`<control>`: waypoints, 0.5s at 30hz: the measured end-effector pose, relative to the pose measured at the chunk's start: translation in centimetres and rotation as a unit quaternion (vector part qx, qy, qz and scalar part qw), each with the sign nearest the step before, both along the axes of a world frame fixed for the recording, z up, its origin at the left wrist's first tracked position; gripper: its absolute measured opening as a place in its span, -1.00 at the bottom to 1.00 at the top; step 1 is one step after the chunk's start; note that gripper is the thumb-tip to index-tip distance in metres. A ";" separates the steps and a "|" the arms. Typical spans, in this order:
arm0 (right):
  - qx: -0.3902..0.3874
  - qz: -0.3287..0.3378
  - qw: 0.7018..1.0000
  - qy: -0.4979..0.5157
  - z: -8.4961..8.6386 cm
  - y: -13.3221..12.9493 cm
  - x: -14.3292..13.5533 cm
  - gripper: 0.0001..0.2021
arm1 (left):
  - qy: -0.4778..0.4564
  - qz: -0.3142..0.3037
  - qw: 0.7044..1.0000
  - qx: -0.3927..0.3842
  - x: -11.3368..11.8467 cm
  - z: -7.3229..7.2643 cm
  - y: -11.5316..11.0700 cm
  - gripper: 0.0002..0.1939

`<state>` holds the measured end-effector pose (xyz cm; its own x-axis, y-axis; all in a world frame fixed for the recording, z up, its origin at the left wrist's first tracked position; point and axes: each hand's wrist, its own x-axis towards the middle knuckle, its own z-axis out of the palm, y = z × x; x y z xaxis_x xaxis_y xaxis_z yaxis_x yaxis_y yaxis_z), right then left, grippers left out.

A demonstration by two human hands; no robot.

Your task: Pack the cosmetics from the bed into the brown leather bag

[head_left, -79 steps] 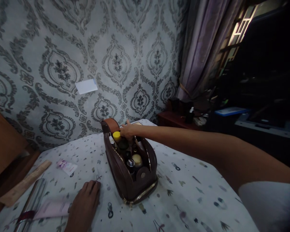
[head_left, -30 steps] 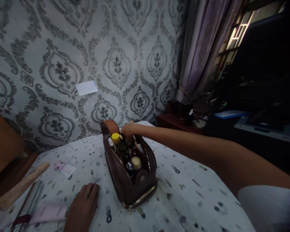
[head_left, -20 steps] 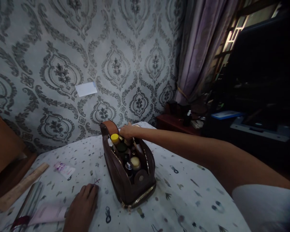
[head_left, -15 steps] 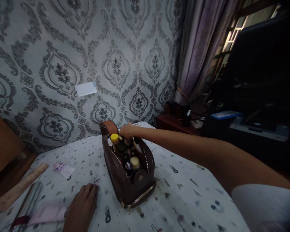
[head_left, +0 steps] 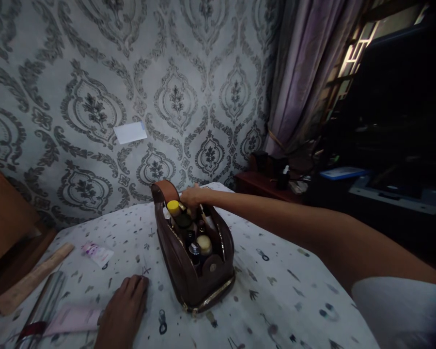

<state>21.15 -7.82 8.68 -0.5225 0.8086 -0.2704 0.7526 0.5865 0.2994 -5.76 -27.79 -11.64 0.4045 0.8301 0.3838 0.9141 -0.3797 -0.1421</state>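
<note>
A dark brown toiletry bag stands unzipped on the patterned cloth, packed with several cosmetics. Among them are a yellow-capped bottle, a jar with a pale lid and a silver-topped bottle. My right hand reaches into the far end of the bag, beside its tan handle. The bag's contents and side hide those fingertips, so any hold is unseen. My left hand lies palm down on the cloth, touching or very near the capped end of a pink tube.
On the left lie a silver cylinder, a small white-and-purple tube and a long beige strip. A brown box borders the table's left side. Patterned wall rises behind; a dark red cabinet stands back right.
The view has shifted very slightly. Both hands keep nearly the same places, the right at the bag's far end and the left on the cloth.
</note>
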 end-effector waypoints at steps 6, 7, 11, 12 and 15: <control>-0.012 -0.010 1.000 -0.002 0.0 0.2 0.0 -0.59 | 0.003 0.004 1.000 -0.009 0.0 0.1 -0.1 -0.62; -0.017 -0.011 1.000 -0.002 0.1 0.2 0.0 -0.57 | 0.005 0.003 1.000 -0.007 0.0 0.0 -0.1 -0.62; -0.038 -0.016 0.999 0.009 0.7 0.2 0.2 -0.53 | 0.016 -0.001 1.000 -0.009 -0.1 -0.1 -0.1 -0.59; -0.039 -0.018 0.999 0.014 0.8 0.2 0.2 -0.54 | 0.018 0.001 1.000 -0.011 0.0 0.0 -0.1 -0.59; -0.028 -0.025 0.999 0.033 0.7 0.4 0.2 -0.56 | 0.014 0.015 1.000 -0.023 0.1 0.3 -0.1 -0.58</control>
